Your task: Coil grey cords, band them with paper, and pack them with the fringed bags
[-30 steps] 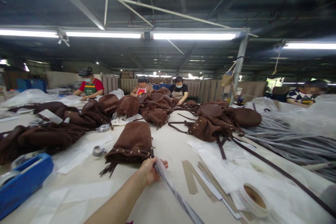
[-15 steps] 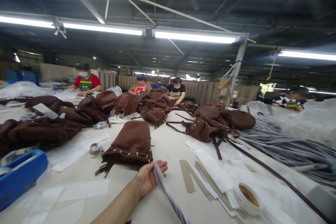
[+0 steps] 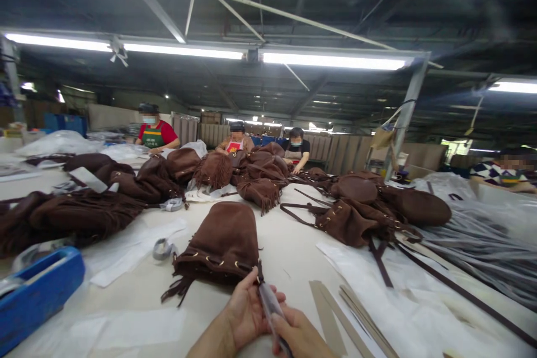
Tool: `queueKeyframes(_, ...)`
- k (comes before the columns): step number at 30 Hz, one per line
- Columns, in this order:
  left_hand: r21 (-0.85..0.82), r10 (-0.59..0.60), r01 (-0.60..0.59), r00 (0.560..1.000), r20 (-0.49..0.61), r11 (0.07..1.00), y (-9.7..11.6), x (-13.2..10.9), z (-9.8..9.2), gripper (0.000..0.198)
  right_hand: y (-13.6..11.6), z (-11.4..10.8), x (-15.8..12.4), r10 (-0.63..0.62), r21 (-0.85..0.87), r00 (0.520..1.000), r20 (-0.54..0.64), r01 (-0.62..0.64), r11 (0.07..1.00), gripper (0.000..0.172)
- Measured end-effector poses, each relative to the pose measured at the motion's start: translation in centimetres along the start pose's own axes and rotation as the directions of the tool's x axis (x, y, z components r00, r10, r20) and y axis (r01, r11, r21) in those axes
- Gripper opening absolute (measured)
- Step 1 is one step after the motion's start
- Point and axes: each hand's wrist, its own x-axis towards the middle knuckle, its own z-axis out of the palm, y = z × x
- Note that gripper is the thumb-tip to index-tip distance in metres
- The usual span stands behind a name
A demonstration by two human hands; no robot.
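A dark brown suede drawstring bag (image 3: 229, 235) with gold eyelets and a fringe tassel lies on the table in front of me. From its near right corner a strap (image 3: 271, 303) runs towards me, covered in greyish, see-through plastic wrap. My left hand (image 3: 245, 316), palm up, cradles the strap close to the bag, with its thumb near the strap's end and its fingers curled beneath. Lower down, my right hand (image 3: 297, 333) grips the same strap, thumb pressed on top. Its other fingers are mostly hidden.
A blue tape dispenser (image 3: 39, 296) stands at left. Brown bags (image 3: 84, 218) are heaped across the table, with more bags (image 3: 356, 215) at right. Card strips (image 3: 329, 313), white sheets and grey wrapped straps (image 3: 474, 251) lie rightward. Several co-workers sit or stand farther back.
My right hand has come into view and taken hold of the wrapped strap. My left hand's fingers have closed more around it. The whole view has shifted slightly.
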Motion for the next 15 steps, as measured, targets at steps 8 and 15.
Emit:
queueKeyframes(8, -0.028, -0.015, 0.010, 0.978, -0.207, 1.000, -0.4, 2.5, 1.4, 0.058, 2.0, -1.3, 0.2, -0.042, -0.049, 0.998, 0.049, 0.045, 0.998, 0.059)
queueKeyframes(15, -0.041, 0.022, -0.032, 0.976, -0.217, 0.999, 0.4, 1.8, 1.1, 0.041, 2.6, -1.7, 0.8, -0.081, -0.120, 0.997, -0.006, 0.080, 0.990, 0.059)
